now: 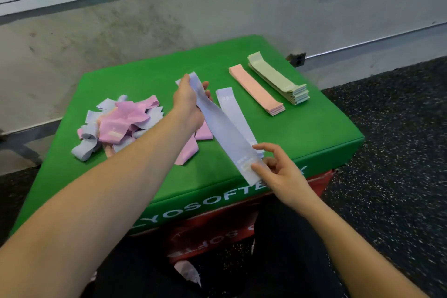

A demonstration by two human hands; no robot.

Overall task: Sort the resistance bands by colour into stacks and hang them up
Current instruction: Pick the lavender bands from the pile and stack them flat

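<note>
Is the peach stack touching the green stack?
Apart. The head view shows a strip of green box top running between the peach stack and the green stack along their whole length.

- A gym or fitness studio, by the look of it.
- Black speckled rubber floor (399, 128), the kind laid in workout areas.
- Stacked soft plyo boxes: a green box (278, 128) on a red box (217, 230).
- Bare concrete wall (121, 31) behind.
</note>
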